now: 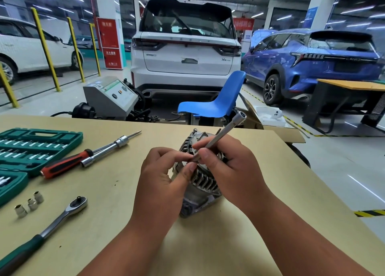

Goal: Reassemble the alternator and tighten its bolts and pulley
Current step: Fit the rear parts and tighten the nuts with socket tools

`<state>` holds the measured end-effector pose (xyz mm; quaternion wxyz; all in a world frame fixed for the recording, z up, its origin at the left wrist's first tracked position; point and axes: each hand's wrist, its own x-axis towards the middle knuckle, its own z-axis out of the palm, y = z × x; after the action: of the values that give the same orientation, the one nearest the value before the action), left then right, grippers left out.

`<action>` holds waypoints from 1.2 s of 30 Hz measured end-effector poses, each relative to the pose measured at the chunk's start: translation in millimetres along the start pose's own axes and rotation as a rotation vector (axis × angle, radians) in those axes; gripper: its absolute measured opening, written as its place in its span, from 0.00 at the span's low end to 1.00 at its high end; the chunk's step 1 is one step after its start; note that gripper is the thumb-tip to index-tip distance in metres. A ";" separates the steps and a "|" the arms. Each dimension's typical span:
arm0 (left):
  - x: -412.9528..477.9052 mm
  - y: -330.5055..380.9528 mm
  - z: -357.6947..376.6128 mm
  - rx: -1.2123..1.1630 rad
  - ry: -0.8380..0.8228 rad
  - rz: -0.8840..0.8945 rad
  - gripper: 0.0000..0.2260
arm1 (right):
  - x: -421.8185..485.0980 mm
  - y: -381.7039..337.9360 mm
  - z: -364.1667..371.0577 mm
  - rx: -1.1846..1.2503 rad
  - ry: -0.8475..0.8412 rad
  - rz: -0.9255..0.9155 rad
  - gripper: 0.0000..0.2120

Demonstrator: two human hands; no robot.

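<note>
From the head camera, the right hand (pixel 235 171) grips a long extension bar (pixel 227 131) like a pen, fingers (pixel 208 144) curled close round its lower shaft. The left hand (pixel 164 175) pinches the bar's lower tip between thumb and forefinger; what sits there is hidden, perhaps a small bolt. Directly under both sets of fingertips, the alternator (pixel 203 180) stands on the table (pixel 208 244). Well left of the fingers, an open green case (pixel 68 137) holds rows of bits. Near it lie three loose sockets (pixel 31 203), a ratchet (pixel 62 215) and a screwdriver (pixel 66 163).
</note>
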<state>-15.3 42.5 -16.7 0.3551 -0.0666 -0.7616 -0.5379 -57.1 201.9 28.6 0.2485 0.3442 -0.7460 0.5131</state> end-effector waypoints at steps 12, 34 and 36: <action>-0.2 4.0 1.0 0.020 0.022 -0.001 0.06 | -0.5 -0.5 1.3 -0.005 -0.004 -0.011 0.11; -0.8 5.6 0.8 0.066 0.008 -0.008 0.12 | -2.3 -2.0 -2.1 0.020 -0.023 0.008 0.11; -0.8 5.1 0.5 0.060 -0.002 -0.012 0.11 | -2.3 -1.6 -3.1 0.018 -0.030 0.009 0.11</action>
<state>-12.4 45.3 -13.3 0.3530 -0.0520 -0.7780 -0.5170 -54.4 205.0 28.9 0.2319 0.3506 -0.7465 0.5157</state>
